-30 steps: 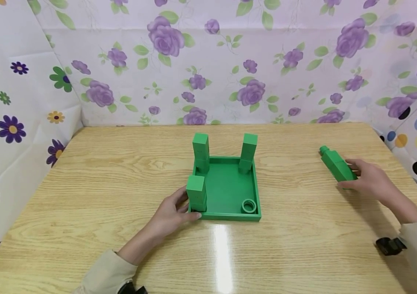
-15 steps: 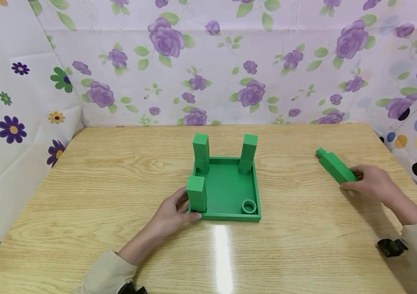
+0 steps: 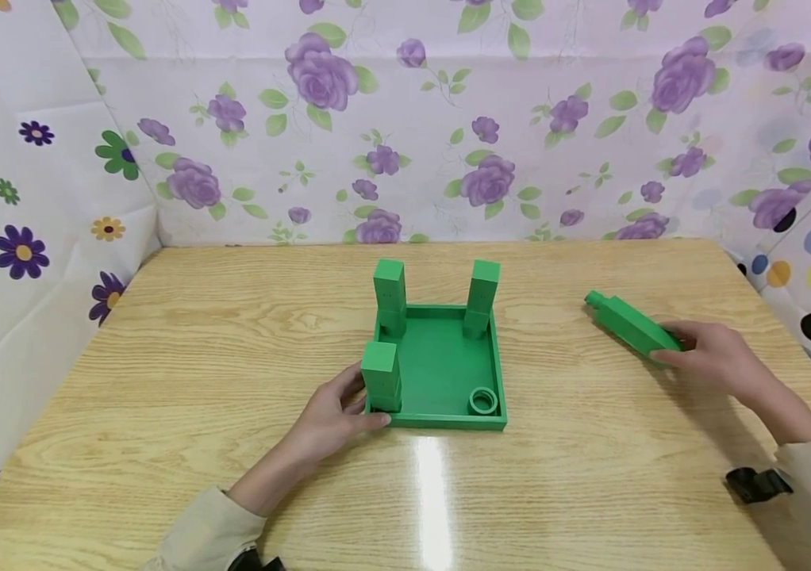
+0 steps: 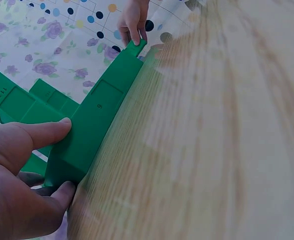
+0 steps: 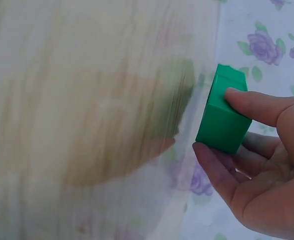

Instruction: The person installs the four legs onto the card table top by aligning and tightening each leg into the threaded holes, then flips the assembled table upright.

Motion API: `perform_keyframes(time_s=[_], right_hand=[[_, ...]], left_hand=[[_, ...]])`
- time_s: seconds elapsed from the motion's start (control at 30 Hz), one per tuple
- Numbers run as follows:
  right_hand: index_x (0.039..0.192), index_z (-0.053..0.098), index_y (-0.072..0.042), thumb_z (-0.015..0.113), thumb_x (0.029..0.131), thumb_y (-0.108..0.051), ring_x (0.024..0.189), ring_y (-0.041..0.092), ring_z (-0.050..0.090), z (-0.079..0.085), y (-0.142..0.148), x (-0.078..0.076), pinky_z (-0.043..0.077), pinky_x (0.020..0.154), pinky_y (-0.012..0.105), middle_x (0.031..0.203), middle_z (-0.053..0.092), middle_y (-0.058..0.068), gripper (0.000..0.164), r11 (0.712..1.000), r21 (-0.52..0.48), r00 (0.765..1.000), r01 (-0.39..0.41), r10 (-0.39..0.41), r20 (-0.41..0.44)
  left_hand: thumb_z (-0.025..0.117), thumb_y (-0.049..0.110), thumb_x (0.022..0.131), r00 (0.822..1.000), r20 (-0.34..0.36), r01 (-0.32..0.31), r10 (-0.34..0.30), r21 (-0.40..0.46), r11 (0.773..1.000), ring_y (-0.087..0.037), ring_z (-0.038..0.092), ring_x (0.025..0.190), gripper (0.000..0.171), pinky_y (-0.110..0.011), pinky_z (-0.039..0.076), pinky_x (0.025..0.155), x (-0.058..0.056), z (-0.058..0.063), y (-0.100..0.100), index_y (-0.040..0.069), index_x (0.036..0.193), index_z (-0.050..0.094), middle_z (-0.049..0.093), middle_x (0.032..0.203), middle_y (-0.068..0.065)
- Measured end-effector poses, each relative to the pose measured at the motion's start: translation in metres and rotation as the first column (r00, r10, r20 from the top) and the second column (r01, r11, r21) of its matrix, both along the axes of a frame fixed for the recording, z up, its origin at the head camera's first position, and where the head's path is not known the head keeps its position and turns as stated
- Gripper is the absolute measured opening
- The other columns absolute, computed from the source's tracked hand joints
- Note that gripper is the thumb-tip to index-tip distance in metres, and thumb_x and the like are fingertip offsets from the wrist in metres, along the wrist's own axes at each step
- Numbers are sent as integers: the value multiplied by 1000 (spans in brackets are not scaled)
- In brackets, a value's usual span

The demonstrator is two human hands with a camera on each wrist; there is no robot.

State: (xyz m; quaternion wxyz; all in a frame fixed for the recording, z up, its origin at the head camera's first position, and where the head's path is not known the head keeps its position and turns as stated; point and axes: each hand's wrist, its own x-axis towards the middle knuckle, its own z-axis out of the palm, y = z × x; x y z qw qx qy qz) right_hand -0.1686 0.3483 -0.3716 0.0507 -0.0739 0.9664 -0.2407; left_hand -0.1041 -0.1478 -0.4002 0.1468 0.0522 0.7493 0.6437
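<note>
A green square tray (image 3: 441, 365) lies on the wooden table with three upright square legs at its corners. My left hand (image 3: 337, 412) grips its front left corner beside the near leg (image 3: 382, 373); in the left wrist view the fingers curl about that corner. A threaded ring socket (image 3: 482, 401) marks the front right corner. Over at the right, my right hand (image 3: 712, 357) pinches the blunt end of a separate green square leg (image 3: 630, 325), its narrow threaded tip pointing to the far left. The right wrist view shows thumb and fingers on opposite faces of this leg (image 5: 224, 120).
The wooden table (image 3: 234, 333) reaches back to a flowered cloth wall (image 3: 405, 119). Other patterned cloths stand at the left and right edges. Black straps with a device sit at both cuffs.
My right hand has shifted a little left with the leg, which has turned so its threaded tip points further left. The left hand and the tray have stayed in place.
</note>
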Motion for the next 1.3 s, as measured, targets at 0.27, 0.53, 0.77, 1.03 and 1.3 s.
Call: perform_keyframes(time_s=[0.27,0.53,0.77,1.03,1.3], right_hand=[[131,53,9,72,89,-33,91,30,60,11,-13,3,51,61,26,108,63,25,63,994,-101,999,31,-32,-6],[128,58,2,74,86,-39,83,-2,56,31,-31,8,53,63,21,111,63,22,61,978,-191,996,85,-83,15],[125,60,0,75,86,-31,83,-6,61,46,-45,16,54,65,17,105,65,7,52,947,-312,996,74,-84,-17],[124,61,-5,75,86,-21,90,-1,63,62,-64,26,56,71,17,104,61,-12,43,886,-461,995,53,-84,-47],[130,56,-2,73,88,-15,95,2,63,72,-88,32,55,75,17,110,62,-10,47,842,-537,995,48,-86,-47]], left_hand=[[75,-4,80,1000,-1,5,-5,7,1000,-28,33,138,79,-32,37,107,-1,0,1,8,148,37,41,146,-14],[75,-4,80,1000,-5,-3,3,3,1000,-28,34,137,79,-30,37,107,-2,1,2,8,148,37,41,146,-14],[75,-4,80,1000,-1,-2,2,1,1000,-28,33,138,79,-32,36,108,-2,1,1,8,148,37,41,146,-14],[75,-4,80,1000,2,3,-3,8,1000,-28,32,138,79,-34,35,109,-1,1,0,7,148,36,40,147,-15],[74,-5,80,1000,5,5,-5,16,1000,-29,32,138,79,-31,36,108,0,1,0,7,148,36,39,147,-15]])
